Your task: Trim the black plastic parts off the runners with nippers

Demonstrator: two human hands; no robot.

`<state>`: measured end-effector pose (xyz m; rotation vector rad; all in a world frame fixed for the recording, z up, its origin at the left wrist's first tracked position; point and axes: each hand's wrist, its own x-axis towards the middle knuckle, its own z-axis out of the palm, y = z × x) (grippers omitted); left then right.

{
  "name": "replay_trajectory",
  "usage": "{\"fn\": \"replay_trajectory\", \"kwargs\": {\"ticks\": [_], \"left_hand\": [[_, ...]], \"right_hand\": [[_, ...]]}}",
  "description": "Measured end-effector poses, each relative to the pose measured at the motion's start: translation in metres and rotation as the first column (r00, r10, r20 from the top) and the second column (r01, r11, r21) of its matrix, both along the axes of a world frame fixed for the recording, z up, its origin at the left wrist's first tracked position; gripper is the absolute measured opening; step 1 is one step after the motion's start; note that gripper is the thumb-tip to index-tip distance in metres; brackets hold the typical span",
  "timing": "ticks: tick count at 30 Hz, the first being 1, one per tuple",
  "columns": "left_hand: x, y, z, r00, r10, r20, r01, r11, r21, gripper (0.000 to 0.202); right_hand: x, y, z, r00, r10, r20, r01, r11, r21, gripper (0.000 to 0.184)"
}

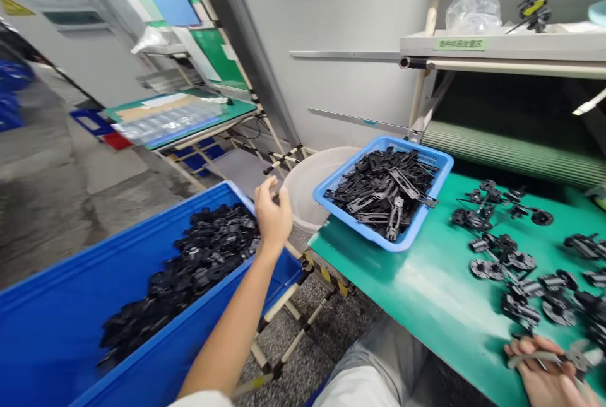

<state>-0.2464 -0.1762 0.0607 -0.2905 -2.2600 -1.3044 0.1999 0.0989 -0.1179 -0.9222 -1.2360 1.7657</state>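
Note:
My left hand (272, 214) reaches out over the far corner of a large blue bin (57, 325) full of black plastic parts (199, 262). Its fingers are curled and pinched together around a small dark piece that I cannot make out. My right hand (549, 375) rests at the near edge of the green table (426, 293), closed around a grey plier-like tool (563, 359). Several black moulded parts (516, 268) lie scattered on the table just beyond that hand.
A light-blue basket (402, 240) of black strips sits on the table's left corner. A white bucket (307, 189) stands behind it on the floor. A ribbed green conveyor (511, 154) runs under a shelf at the back right. Another green workbench (189, 120) stands further left.

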Motion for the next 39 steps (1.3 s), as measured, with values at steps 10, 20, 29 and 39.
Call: {"fn": "replay_trajectory", "kwargs": {"ticks": [10, 20, 29, 39], "left_hand": [[0.217, 0.141, -0.071, 0.395, -0.912, 0.109, 0.918, 0.388, -0.078, 0.027], [0.142, 0.340, -0.047, 0.483, -0.739, 0.471, 0.809, 0.582, 0.084, 0.042], [0.158, 0.271, -0.058, 0.283, -0.794, 0.538, 0.792, 0.510, 0.336, 0.036], [0.209, 0.210, -0.047, 0.237, -0.796, 0.557, 0.370, 0.604, 0.706, 0.039]], "right_hand": [[-0.039, -0.035, 0.080, 0.972, 0.108, -0.206, -0.101, 0.994, 0.042, 0.030], [-0.041, -0.031, 0.090, 0.945, 0.203, -0.256, -0.186, 0.979, 0.090, 0.030], [-0.040, -0.030, 0.088, 0.933, 0.204, -0.297, -0.191, 0.979, 0.070, 0.030], [-0.038, -0.030, 0.091, 0.933, 0.192, -0.305, -0.182, 0.981, 0.062, 0.026]]}}
